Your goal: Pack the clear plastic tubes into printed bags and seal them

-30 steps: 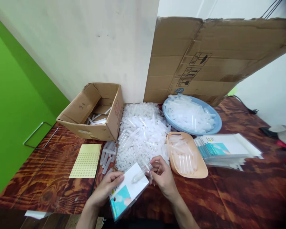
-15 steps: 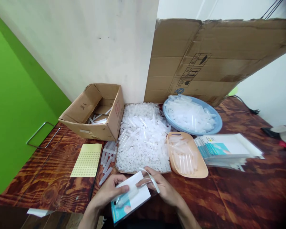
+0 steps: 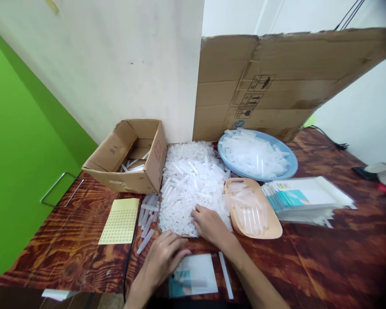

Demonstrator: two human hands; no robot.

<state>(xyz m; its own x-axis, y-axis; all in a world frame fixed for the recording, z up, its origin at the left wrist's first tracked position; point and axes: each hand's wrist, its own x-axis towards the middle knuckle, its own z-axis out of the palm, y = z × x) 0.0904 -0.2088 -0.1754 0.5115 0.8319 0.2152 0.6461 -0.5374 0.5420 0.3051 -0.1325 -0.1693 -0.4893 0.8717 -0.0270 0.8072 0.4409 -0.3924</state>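
My left hand (image 3: 163,259) is open, its fingers stretched out at the upper left edge of a clear pouch with a blue and white card (image 3: 201,272), lying flat at the table's near edge. Something pale lies within the pouch. My right hand (image 3: 210,224) reaches onto a heap of small white plastic pieces and clear tubes (image 3: 193,180), fingers bent and closed at its near right part. What its fingertips hold is hidden. Right of the pouch, beneath my right forearm, a thin white strip (image 3: 225,274) lies on the table.
At left stand an open cardboard box (image 3: 125,180) with white strips, a yellow dotted sticker sheet (image 3: 119,221) and loose tubes (image 3: 146,216). At right are a peach tray (image 3: 270,229) of tubes, a blue basin (image 3: 291,169) piled with tubes, and stacked carded pouches (image 3: 318,193).
The carded pouch has been laid down on the table and the white strip let go beside it. My right hand has moved up onto the heap; my left no longer grips the pouch.
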